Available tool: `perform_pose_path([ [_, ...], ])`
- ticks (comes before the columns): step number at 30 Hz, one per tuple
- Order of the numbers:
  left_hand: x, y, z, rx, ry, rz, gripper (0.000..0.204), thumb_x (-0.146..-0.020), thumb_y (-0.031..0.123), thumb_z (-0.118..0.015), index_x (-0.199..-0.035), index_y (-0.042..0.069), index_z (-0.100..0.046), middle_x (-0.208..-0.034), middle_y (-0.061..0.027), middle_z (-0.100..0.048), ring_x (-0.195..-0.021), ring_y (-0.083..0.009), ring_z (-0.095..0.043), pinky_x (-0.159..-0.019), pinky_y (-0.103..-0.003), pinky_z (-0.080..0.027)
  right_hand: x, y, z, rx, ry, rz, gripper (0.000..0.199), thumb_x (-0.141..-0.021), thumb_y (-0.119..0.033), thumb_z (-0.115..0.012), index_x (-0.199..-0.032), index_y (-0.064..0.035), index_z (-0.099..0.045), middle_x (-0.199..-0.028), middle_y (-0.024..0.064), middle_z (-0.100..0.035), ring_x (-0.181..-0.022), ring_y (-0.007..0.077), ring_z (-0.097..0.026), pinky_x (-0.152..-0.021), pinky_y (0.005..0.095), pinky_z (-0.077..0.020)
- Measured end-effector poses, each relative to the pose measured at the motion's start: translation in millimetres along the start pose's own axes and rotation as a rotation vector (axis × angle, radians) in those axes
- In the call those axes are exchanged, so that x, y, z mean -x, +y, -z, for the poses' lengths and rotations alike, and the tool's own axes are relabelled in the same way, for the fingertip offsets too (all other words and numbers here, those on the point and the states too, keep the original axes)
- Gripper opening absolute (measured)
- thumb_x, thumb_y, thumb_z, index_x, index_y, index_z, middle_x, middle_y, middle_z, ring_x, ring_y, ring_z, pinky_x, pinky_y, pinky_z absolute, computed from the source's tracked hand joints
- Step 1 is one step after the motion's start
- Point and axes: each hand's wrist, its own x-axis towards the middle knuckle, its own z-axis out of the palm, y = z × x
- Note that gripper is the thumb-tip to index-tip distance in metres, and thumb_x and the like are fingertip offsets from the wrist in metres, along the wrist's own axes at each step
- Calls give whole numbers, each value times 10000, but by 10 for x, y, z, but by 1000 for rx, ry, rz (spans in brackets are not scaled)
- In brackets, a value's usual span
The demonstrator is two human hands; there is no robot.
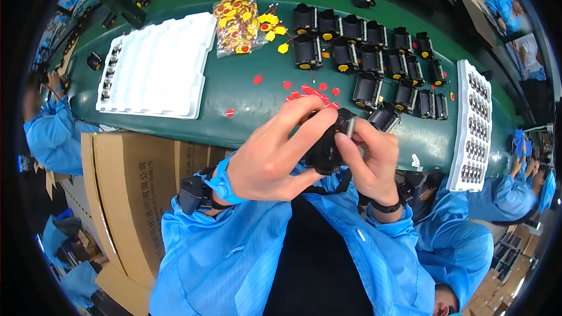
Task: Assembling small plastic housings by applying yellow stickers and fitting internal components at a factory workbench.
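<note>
A green bench (234,90) carries a white moulded tray (158,64) toward its left end, rows of black units (374,52) toward its right; over the near edge, the left hand (272,155) and right hand (366,161) both close around one small black unit (328,146), apparently with a metal roller.

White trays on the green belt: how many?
2. One large tray lies at the belt's left, mostly bare with small parts along its left edge; a narrow tray of parts lies at the right end. None seem hidden.
</note>
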Motion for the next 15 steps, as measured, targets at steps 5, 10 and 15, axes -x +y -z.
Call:
perform_pose_path([
  [5,-36,75,-58,229,-9,334,662,-760,120,-820,-1335,-38,-533,-1132,-171,-643,-948,-241,-663,-792,-313,-533,14,23,-176,97,261,90,217,-936,-1,-628,-1133,88,-624,-720,146,-640,-559,199,-635,-523,313,-469],
  [10,21,54,-264,305,118,426,400,-839,-24,-706,-1226,-26,-603,-1040,-110,-683,-879,-136,-667,-753,-249,-527,75,68,-307,142,316,216,279,-933,32,-599,-1195,127,-585,-712,151,-627,-540,254,-610,-517,335,-467],
  [15,-2,103,-265,275,155,431,338,-820,-48,-710,-1149,-37,-635,-992,-107,-689,-870,-135,-672,-766,-257,-530,120,19,-300,179,300,250,312,-913,60,-599,-1218,124,-583,-715,144,-627,-548,252,-613,-514,337,-466],
])
